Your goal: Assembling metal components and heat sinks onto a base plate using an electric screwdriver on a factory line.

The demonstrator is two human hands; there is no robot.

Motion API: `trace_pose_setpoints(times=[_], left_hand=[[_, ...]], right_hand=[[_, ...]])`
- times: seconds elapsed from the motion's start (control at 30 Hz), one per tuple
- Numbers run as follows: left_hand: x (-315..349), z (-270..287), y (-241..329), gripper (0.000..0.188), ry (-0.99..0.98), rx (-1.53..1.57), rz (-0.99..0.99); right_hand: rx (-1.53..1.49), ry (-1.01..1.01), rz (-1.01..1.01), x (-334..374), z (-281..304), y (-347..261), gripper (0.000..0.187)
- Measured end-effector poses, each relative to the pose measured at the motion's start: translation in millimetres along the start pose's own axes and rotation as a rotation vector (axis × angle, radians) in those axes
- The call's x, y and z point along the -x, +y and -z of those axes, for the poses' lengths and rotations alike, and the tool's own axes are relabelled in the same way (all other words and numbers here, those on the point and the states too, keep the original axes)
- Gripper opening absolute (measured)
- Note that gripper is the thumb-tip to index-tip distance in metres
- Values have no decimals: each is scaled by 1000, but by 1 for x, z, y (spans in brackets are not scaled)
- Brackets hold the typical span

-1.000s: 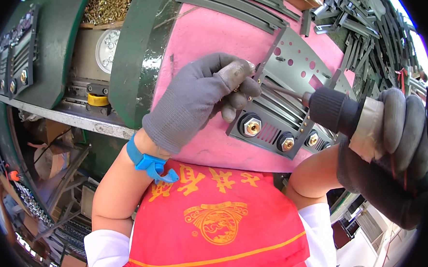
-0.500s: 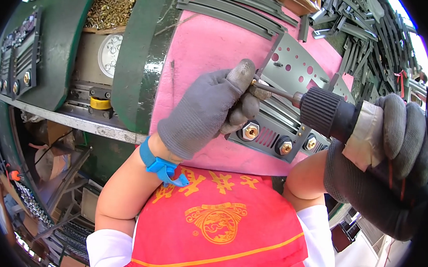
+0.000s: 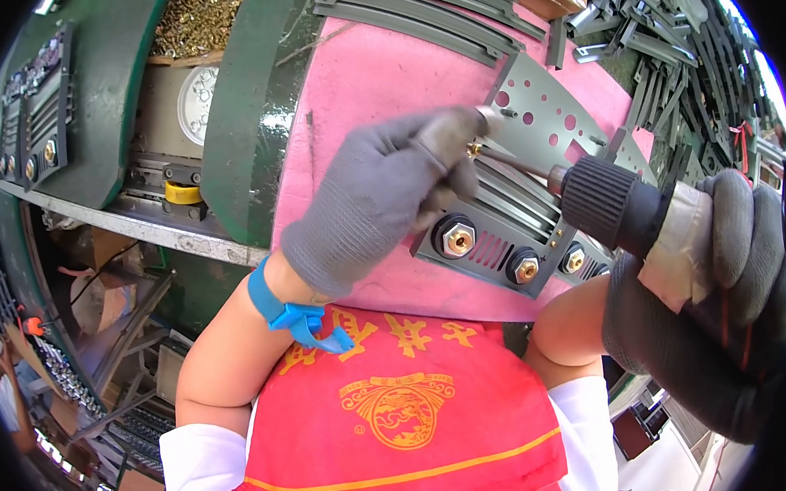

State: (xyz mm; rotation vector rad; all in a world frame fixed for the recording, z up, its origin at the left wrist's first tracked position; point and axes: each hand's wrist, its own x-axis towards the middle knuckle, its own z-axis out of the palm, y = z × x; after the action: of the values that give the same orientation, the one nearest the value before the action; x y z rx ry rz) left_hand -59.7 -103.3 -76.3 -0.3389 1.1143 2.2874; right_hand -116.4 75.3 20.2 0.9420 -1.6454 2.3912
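Observation:
My right hand (image 3: 733, 290), in a dark grey glove, grips a power screwdriver (image 3: 613, 203) with a black ribbed collar and tape around its body. Its thin bit points left, and a small brass-coloured screw (image 3: 474, 150) sits at the tip. My left hand (image 3: 372, 193), gloved in grey, is curled close beside that screw. Its thumb is smeared by motion, and whatever its fingers hold is hidden. Below the bit lies a grey metal panel (image 3: 491, 249) with slots and brass hex fittings (image 3: 458, 239). A perforated grey bracket (image 3: 537, 118) stands behind the bit.
The pink mat (image 3: 349, 88) carries long grey strips (image 3: 417, 26) at its far side. Loose metal parts (image 3: 658, 45) pile up at far right. A box of small brass pieces (image 3: 195, 23) stands at far left, near another finished-looking panel (image 3: 39, 113) on the green bench.
My left thumb has lifted and shifted right, leaving the screw on the bit more exposed. The screwdriver has moved slightly right. The panel stays nearly in place.

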Motion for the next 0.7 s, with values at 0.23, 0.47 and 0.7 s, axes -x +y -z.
trace_pose_setpoints(times=[0.23,0.47,0.7], left_hand=[[-13,-10,-15,49,298,-685,-222],[-16,-11,-27,45,350,-745,-297],[-18,-12,-34,42,388,-798,-361]], right_hand=[[68,-7,-55,-2,1,14,22],[117,-46,-131,4,-4,31,23],[166,-94,-194,5,-7,35,24]])
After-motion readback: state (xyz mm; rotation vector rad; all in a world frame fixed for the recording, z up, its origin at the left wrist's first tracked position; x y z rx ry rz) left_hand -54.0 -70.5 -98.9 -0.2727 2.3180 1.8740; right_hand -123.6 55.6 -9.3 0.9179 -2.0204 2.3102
